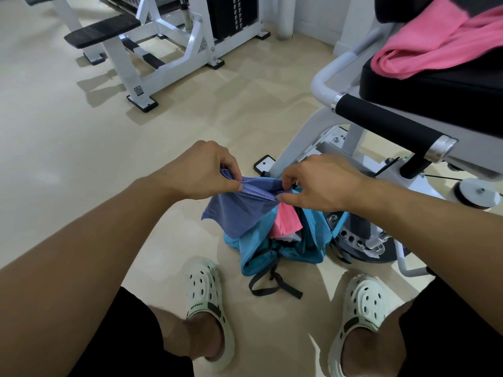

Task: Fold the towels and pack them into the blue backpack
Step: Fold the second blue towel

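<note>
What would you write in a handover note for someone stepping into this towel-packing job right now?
Left hand: pinches the top edge of the purple towel.
Right hand: pinches the same edge at its other end; the towel hangs folded over the backpack.
Blue backpack: on the floor between the feet, mouth open, a folded pink towel already inside.
Loose pink towel: unfolded, on the black seat of the machine to the right.
Done: one pink towel packed, purple one folded.
Left: lower the purple towel in, then fold and pack the loose pink one.
</note>
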`<state>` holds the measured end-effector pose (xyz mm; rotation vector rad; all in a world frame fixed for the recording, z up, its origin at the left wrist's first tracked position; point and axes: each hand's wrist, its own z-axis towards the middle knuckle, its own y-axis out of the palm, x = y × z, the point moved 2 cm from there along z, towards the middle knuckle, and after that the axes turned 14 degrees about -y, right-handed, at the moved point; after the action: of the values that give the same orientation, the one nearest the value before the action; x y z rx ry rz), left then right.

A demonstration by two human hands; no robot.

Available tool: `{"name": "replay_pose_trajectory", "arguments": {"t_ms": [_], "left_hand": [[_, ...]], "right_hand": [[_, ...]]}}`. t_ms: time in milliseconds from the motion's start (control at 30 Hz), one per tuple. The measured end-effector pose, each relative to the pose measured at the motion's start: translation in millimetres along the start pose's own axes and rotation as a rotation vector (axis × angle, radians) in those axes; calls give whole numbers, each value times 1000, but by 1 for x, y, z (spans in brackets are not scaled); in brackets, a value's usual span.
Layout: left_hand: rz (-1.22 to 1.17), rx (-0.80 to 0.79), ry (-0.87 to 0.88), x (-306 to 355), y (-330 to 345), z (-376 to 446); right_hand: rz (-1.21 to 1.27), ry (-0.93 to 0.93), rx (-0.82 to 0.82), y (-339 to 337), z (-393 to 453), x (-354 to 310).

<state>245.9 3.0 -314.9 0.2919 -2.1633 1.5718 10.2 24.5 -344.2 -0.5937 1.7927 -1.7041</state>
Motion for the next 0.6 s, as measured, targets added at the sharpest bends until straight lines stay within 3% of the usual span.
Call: {"name": "replay_pose_trajectory", "arguments": {"t_ms": [400,600], "left_hand": [[159,31,85,7,7,1],[72,42,51,3,7,3]], "right_hand": [[-6,13,-13,-1,-2,3],[-25,36,6,1,0,3]]}}
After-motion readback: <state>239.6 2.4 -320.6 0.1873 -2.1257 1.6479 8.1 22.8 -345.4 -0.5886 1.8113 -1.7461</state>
